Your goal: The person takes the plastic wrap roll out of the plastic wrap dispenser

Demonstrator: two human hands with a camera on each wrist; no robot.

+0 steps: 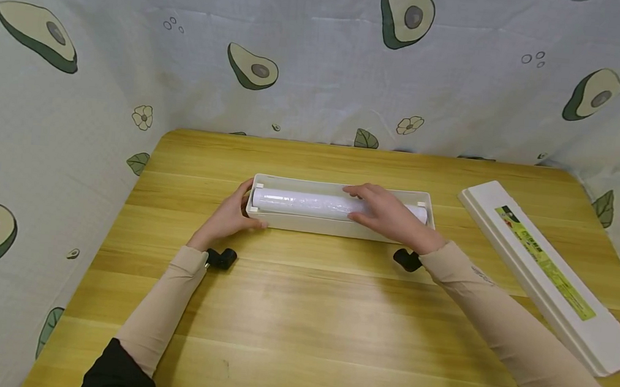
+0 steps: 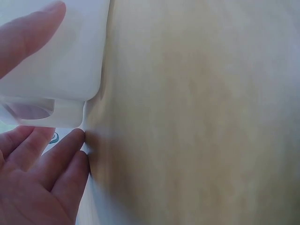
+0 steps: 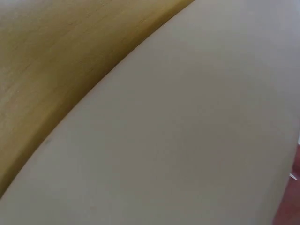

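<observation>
got my left hand [image 1: 229, 213] gripping the white box [image 1: 313, 225] mid-frame, right hand [image 1: 385, 215] over its glossy white roll [image 1: 299, 203], fingers spread

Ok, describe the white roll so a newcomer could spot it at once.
On the wooden table, find the long, open white box. Inside lies the white roll, partly covered by the right hand. Its rounded, glossy side sets it apart from the straight-walled box and flat, labelled lid.

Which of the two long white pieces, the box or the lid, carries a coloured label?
The lid, lying slanted at right: a yellow-green label runs along its top. The box, holding a white roll, shows none.
</observation>
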